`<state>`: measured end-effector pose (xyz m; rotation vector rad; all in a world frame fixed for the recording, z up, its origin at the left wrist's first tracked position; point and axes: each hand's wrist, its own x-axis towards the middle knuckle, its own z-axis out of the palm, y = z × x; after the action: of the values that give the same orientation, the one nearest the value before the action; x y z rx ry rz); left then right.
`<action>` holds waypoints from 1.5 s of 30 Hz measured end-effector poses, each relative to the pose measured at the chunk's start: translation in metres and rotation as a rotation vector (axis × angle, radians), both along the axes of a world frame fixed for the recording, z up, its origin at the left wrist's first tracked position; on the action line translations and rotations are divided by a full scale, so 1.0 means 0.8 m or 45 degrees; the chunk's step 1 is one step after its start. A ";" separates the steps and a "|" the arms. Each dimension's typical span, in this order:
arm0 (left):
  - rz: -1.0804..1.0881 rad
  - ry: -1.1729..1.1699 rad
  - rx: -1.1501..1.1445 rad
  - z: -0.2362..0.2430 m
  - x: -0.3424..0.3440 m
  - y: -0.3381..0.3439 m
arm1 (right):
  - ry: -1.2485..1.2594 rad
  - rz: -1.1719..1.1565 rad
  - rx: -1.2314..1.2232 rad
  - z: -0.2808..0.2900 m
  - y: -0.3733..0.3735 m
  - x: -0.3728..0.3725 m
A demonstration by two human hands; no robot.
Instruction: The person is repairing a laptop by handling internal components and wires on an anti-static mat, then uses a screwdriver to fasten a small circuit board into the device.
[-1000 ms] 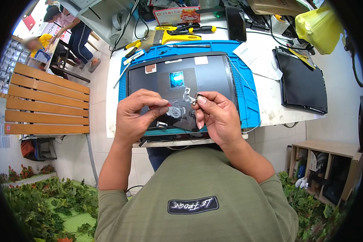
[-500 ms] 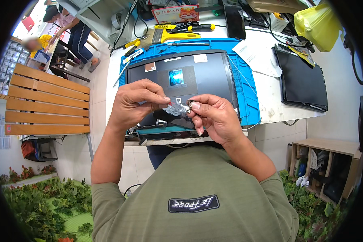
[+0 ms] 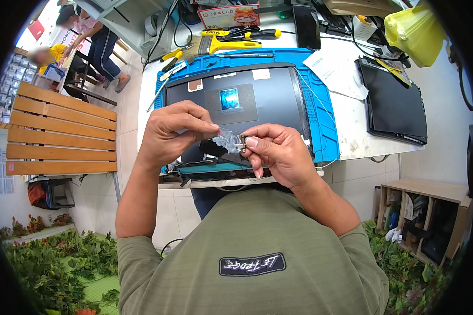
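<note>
My left hand (image 3: 174, 128) pinches the edge of a small clear plastic bag (image 3: 227, 140) with a bit of red at its rim. Between the thumb and fingers of my right hand (image 3: 278, 152) is a small metal hinge (image 3: 242, 145), its flat end against or inside the crumpled bag; I cannot tell which. Both hands are close together above a dark laptop lid panel (image 3: 205, 110), which has a shiny blue patch in its middle. The panel lies on a blue work mat (image 3: 320, 113).
A yellow-handled brush (image 3: 231, 45) and screwdrivers lie along the mat's far edge. Right of it are a phone (image 3: 306, 26), a white paper (image 3: 333, 76), a black laptop (image 3: 394, 102) and a yellow plastic bag (image 3: 415, 34). A slatted wooden bench (image 3: 63, 131) stands left; people are beyond it.
The hinge has tilted in my right hand, and its upright tab no longer stands out above the bag. My left hand has shifted slightly left and up, with the bag more spread.
</note>
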<state>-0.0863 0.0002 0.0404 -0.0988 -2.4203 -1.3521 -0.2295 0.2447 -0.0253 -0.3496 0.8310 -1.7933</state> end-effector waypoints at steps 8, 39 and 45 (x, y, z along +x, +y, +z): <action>0.089 0.038 0.032 -0.005 0.006 -0.011 | 0.187 -0.084 0.068 0.011 -0.002 -0.004; 0.262 0.037 -0.222 -0.008 0.018 0.034 | 0.420 -0.143 0.164 0.008 -0.008 -0.003; 0.344 0.072 -0.201 -0.020 0.023 0.048 | 0.402 -0.177 0.160 0.008 -0.010 -0.001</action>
<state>-0.0678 0.0387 0.0241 0.1428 -2.3875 -1.0265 -0.2300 0.2364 -0.0193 -0.5114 1.2090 -1.8288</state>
